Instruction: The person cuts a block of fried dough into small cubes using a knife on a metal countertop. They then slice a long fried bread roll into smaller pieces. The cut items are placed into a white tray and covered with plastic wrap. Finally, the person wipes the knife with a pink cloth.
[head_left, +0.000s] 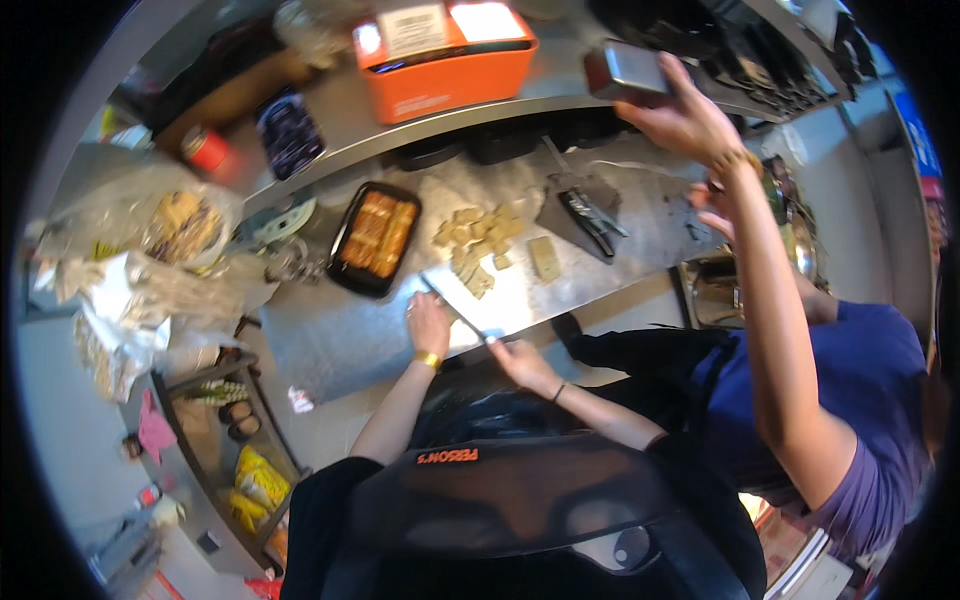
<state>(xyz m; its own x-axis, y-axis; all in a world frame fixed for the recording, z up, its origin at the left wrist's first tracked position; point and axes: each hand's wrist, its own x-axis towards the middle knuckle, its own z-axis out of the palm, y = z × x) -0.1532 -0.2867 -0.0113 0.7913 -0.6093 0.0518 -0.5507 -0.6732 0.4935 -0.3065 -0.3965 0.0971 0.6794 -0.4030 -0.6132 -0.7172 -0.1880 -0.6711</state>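
My right hand (525, 365) grips the handle of a knife (459, 311), whose blade slants away to the upper left over the steel worktop (330, 337). Beside the blade, my left hand (428, 321) rests on the worktop near its front edge, with nothing visible in it. Beyond the knife lies a loose heap of pale greenish-beige cut food pieces (480, 232). A single oblong block (544, 258) of similar colour sits just right of them. To the left of the heap, a black tray (337, 264) contains browned, glazed food pieces (381, 229) in rows.
A black-and-silver hand tool (589, 223) lies on a dark sheet. Above runs a shelf (337, 127) with an orange box (450, 82). At right, a co-worker's arm (772, 300) reaches up, the hand holding a metallic box (630, 71). Plastic bags (172, 277) crowd the left; below stands an open drawer (225, 442).
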